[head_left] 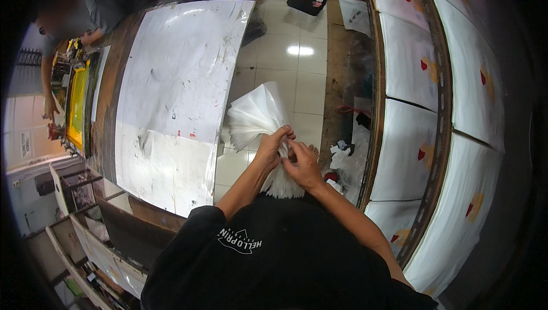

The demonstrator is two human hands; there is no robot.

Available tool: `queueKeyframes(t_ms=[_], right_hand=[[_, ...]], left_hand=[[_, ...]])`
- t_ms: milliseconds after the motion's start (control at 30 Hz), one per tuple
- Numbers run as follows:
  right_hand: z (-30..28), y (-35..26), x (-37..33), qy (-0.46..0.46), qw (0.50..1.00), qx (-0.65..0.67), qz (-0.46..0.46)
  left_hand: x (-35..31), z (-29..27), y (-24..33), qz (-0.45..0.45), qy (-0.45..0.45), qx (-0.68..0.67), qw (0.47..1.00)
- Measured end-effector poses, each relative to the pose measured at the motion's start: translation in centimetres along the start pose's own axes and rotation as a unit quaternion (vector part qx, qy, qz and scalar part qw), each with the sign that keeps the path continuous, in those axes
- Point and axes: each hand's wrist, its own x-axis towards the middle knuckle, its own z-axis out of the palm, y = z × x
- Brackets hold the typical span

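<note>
A thick bundle of thin whitish plastic sheets or bags (260,109) is gathered at its middle in front of my body. It fans out above my hands and again below them, near my black shirt. My left hand (274,145) is closed around the narrow middle, its thumb lying across the top. Right beside it, my right hand (301,164) has its fingers curled against the bundle's right side, pinching at the gathered part. The fingertips of both hands nearly meet, and part of the middle is hidden behind them.
A worktable with a large white, stained board (177,76) stands at my left. On my right, printed white sheets (405,59) lie in rows on wooden-edged racks. A person (108,1) works at a yellow screen-printing frame (77,104), far left. Crumpled plastic (351,158) lies on the right.
</note>
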Motion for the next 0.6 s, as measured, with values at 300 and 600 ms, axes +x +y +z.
queueKeyframes(t_ms=[300, 600], right_hand=[[-3.9, 6.8, 7.9, -0.014, 0.978, 0.198, 0.058], [-0.5, 2.6, 15.7, -0.249, 0.965, 0.076, 0.000]], left_hand=[[-0.2, 0.4, -1.1, 0.040, 0.020, 0.089, 0.995], [-1.6, 2.2, -1.0, 0.039, -0.012, 0.277, 0.960]])
